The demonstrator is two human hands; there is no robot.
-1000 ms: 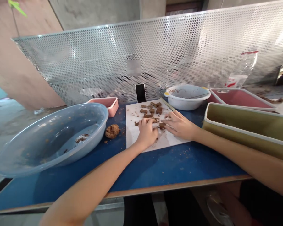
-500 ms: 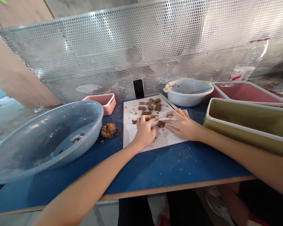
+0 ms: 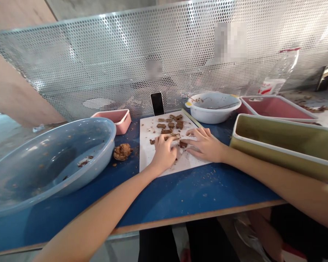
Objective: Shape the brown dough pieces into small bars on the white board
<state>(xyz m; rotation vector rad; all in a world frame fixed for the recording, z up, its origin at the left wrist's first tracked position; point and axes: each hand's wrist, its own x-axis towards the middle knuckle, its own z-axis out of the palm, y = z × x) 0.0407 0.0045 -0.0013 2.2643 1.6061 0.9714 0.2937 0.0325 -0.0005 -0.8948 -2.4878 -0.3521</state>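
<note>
We seem to be positioning the brown block (image 3: 183,144) on the white board (image 3: 146,154), left hand (image 3: 164,154) half open, right hand (image 3: 205,146) spread with fingertips at the block, neither visibly gripping — shifting it calls for light, steady fingertip pressure.

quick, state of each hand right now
Left hand: fingers curled at brown bits, grip unclear.
Right hand: fingers spread, fingertip at a brown block, hold unclear.
</note>
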